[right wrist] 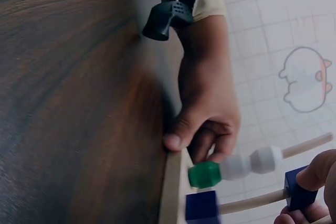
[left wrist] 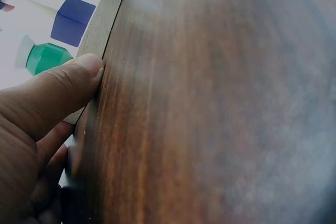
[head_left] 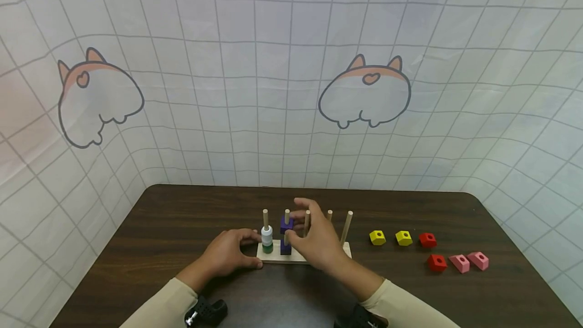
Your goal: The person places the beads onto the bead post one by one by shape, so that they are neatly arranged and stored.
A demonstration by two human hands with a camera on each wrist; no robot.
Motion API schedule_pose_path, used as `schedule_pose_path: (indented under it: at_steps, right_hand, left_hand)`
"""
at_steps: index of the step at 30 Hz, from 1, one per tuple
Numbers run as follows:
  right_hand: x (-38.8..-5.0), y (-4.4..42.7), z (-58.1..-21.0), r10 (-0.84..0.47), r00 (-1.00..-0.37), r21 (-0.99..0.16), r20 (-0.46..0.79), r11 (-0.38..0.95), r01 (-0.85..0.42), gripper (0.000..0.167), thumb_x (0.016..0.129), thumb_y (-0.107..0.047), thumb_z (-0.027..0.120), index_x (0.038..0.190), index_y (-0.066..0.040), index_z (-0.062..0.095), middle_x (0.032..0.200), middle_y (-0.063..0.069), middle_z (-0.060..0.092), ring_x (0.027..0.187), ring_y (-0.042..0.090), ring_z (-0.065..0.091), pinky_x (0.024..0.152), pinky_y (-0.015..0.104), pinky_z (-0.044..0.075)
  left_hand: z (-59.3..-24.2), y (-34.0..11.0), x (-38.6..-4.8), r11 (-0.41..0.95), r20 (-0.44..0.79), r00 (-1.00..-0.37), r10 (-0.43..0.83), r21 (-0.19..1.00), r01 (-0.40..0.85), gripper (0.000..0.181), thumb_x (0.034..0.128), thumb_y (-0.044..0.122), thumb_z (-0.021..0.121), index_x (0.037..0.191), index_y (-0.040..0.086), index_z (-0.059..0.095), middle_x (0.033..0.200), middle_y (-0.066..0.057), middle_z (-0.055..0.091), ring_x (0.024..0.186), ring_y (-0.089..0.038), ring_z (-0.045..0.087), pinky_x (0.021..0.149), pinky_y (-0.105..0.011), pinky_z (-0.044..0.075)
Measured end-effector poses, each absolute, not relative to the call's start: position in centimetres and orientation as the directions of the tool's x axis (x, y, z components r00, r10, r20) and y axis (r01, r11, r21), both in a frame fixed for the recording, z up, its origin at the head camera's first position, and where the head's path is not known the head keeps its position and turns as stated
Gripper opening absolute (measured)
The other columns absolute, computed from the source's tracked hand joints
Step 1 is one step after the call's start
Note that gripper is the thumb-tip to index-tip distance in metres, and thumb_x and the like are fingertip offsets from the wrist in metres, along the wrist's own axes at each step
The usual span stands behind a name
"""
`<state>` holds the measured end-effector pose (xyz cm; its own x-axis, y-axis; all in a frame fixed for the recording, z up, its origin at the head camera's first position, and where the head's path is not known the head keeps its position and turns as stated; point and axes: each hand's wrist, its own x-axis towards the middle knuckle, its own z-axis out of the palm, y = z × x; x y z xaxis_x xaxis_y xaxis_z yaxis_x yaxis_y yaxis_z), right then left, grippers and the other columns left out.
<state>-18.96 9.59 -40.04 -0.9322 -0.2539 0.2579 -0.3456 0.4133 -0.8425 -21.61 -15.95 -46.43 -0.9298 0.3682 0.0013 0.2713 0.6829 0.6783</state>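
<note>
A wooden peg board (head_left: 284, 260) with several upright pegs stands on the table. My left hand (head_left: 230, 253) grips its left end, thumb on the front edge in the left wrist view. Threaded on the leftmost peg are a green bead (right wrist: 205, 174) and white beads (head_left: 266, 236) above it. On the second peg, a dark blue block (head_left: 285, 248) sits at the base. Higher on that peg is another blue block (right wrist: 300, 188), apart from the lower one, pinched by my right hand (head_left: 321, 242). The peg's tip pokes out above this upper block.
To the right of the board lie two yellow blocks (head_left: 377, 238), two red blocks (head_left: 437, 262) and two pink blocks (head_left: 459, 263). A grid-patterned white curtain (head_left: 237, 115) hangs behind the dark wooden table (head_left: 182, 211).
</note>
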Motion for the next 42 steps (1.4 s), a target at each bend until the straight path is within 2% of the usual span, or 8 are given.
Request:
schedule_pose_path:
  at_steps: [5,16,35,42]
  right_hand:
    - [-19.0,9.6,-41.1,-0.262,-0.936,-0.850,0.236,0.411,-0.330,0.059,0.089,-0.005,0.074,0.143,-0.006,0.047,0.123,0.012,0.069,0.103,0.025,0.071,0.085,0.039,0.059]
    - [-19.2,9.6,-42.8,-0.283,-0.934,-0.861,0.220,0.393,-0.322,0.055,0.090,-0.003,0.074,0.139,-0.004,0.048,0.123,0.015,0.068,0.104,0.027,0.070,0.087,0.034,0.058]
    - [-19.2,9.6,-44.2,-0.285,-0.933,-0.836,0.217,0.440,-0.329,0.054,0.090,-0.005,0.074,0.138,-0.005,0.048,0.121,0.013,0.069,0.104,0.027,0.069,0.090,0.040,0.057]
    - [-19.0,9.7,-44.1,-0.286,-0.936,-0.855,0.206,0.413,-0.314,0.058,0.091,-0.006,0.073,0.142,-0.005,0.044,0.131,0.015,0.065,0.114,0.028,0.067,0.097,0.039,0.054]
  left_hand:
    - [-46.4,-15.9,-21.5,0.683,-0.001,-0.929,0.369,0.678,0.270,0.053,0.0723,0.044,0.093,0.118,0.026,0.073,0.136,-0.005,0.066,0.124,-0.027,0.062,0.105,-0.056,0.044]
    - [-46.2,-15.8,-21.4,0.692,0.003,-0.929,0.370,0.666,0.278,0.053,0.0719,0.042,0.094,0.118,0.025,0.073,0.135,-0.005,0.066,0.124,-0.028,0.062,0.104,-0.054,0.046]
    - [-46.2,-15.8,-21.4,0.709,0.008,-0.933,0.360,0.647,0.279,0.052,0.0719,0.043,0.093,0.117,0.027,0.073,0.134,-0.003,0.067,0.125,-0.027,0.061,0.105,-0.056,0.044]
    - [-46.3,-15.8,-21.5,0.707,0.005,-0.935,0.356,0.652,0.273,0.053,0.0711,0.043,0.094,0.117,0.027,0.074,0.135,-0.003,0.067,0.125,-0.027,0.061,0.103,-0.055,0.046]
